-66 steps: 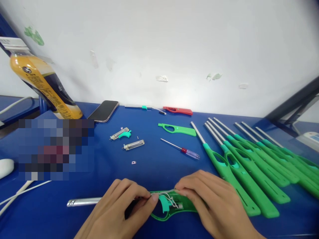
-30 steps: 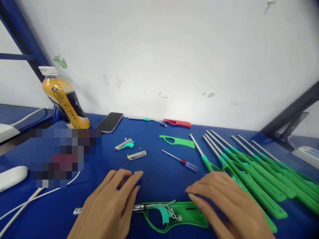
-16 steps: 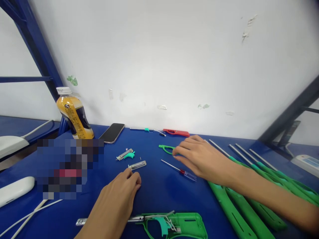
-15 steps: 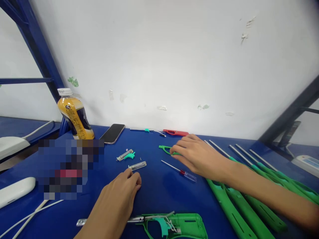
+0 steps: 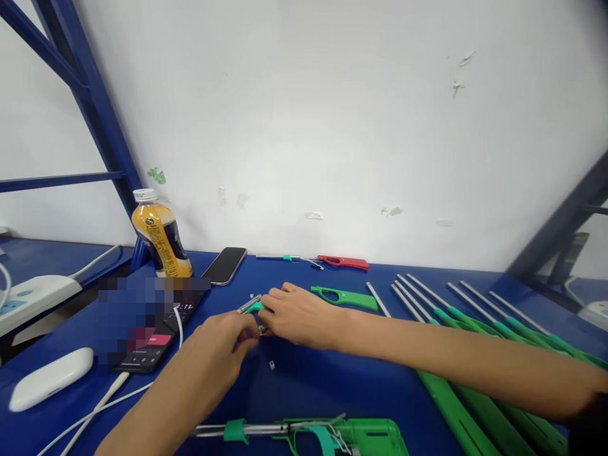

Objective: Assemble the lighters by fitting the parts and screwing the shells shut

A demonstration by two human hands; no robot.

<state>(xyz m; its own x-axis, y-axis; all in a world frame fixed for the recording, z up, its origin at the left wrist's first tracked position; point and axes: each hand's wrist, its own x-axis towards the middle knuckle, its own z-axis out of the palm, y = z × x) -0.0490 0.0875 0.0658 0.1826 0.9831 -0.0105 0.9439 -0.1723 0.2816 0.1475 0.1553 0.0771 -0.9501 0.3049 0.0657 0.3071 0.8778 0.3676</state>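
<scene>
My left hand (image 5: 225,339) and my right hand (image 5: 297,316) meet left of centre, fingertips curled together. Between them shows the small shiny end of a clear lighter fuel tank (image 5: 263,330), mostly covered by my right fingers. My left thumb and forefinger are bent against that end; what they pinch is hidden. Just beyond lie another clear tank (image 5: 249,303) and a teal trigger (image 5: 255,307), partly behind my right hand. A tiny pale clip (image 5: 272,365) lies nearer me. At the front edge is an opened green lighter (image 5: 375,435) with metal rod, teal trigger and wires.
Several green lighters (image 5: 449,405) lie at right under my forearm. A green shell half (image 5: 351,298) and a red shell half (image 5: 349,262) lie farther back. On the left are a bottle (image 5: 164,237), two phones (image 5: 225,265), a white case (image 5: 52,379) and cables.
My right hand has moved left from the green shell half, which now lies free, to join my left hand. The screwdriver is now hidden from view. The camera view has shifted slightly.
</scene>
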